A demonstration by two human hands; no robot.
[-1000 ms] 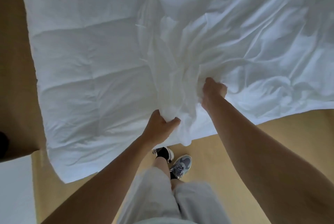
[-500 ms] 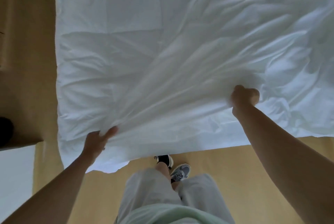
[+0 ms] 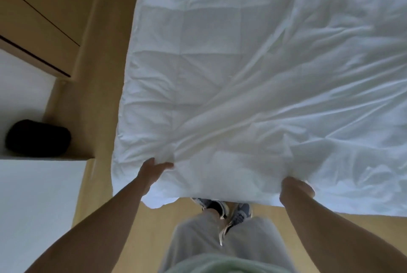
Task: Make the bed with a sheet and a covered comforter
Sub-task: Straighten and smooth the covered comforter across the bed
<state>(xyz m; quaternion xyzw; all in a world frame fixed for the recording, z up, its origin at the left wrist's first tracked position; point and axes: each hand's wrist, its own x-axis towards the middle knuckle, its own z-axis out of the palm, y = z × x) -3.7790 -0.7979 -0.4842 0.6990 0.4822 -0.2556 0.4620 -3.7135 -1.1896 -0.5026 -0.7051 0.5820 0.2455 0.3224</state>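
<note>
A white quilted comforter (image 3: 187, 63) lies spread over the bed, and a thin white cover (image 3: 308, 96) is drawn across its right and near parts in long creases. My left hand (image 3: 152, 171) pinches the cover's near edge close to the comforter's near left corner, thumb on top. My right hand (image 3: 296, 189) grips the near edge about a shoulder's width to the right, fingers curled under the cloth. The near edge hangs over the bed's foot, above my shoes.
Tan floor runs along the bed's left side and under my feet (image 3: 222, 206). A low white surface (image 3: 33, 195) with a black object (image 3: 37, 138) stands at the left. Pale wooden cabinet fronts (image 3: 39, 19) fill the upper left.
Both hands have spread apart and drawn the bunched cover flat toward me. The left hand moved left to the comforter's corner, the right hand came nearer to the foot edge.
</note>
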